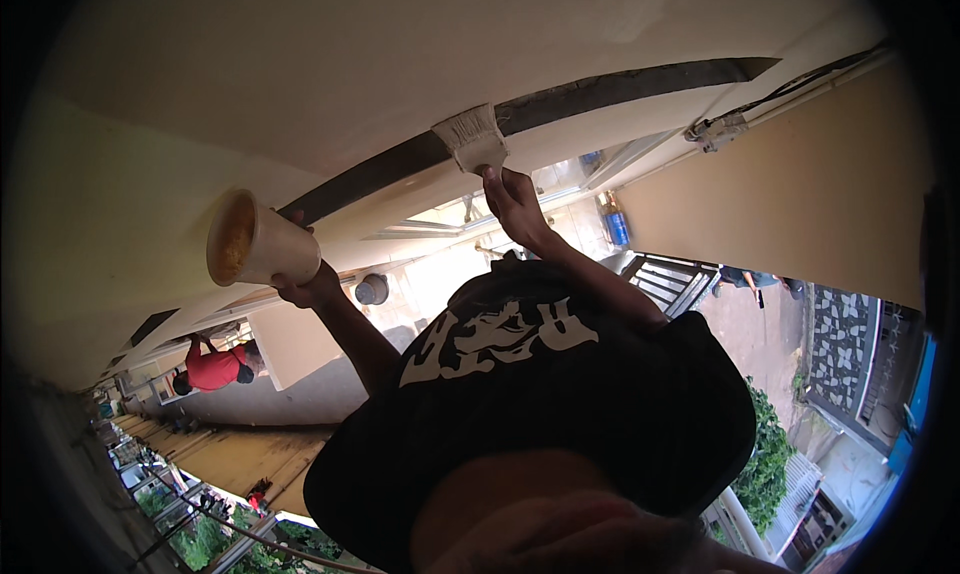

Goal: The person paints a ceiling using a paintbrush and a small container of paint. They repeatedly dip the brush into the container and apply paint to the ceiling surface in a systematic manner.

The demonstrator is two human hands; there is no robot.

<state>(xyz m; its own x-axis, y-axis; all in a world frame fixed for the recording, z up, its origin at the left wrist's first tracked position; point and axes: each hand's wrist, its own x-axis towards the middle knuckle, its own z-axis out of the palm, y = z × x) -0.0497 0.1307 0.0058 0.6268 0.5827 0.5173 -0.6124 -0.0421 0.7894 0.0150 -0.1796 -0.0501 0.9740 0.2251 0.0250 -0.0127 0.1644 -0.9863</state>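
Observation:
My right hand is closed round the handle of a wide, flat paintbrush. The pale-coated bristles lie against the cream wall, over a long dark grey strip that curves across it. My left hand grips a pale plastic tub from its side and base. The tub is tilted, its mouth toward the left, and its inside looks orange-yellow; how full it is I cannot tell.
A cable and pipe with a fitting run along the wall at right. Below stand a blue container, a dark bucket and a slatted rack. A person in red is at left; other people are at right.

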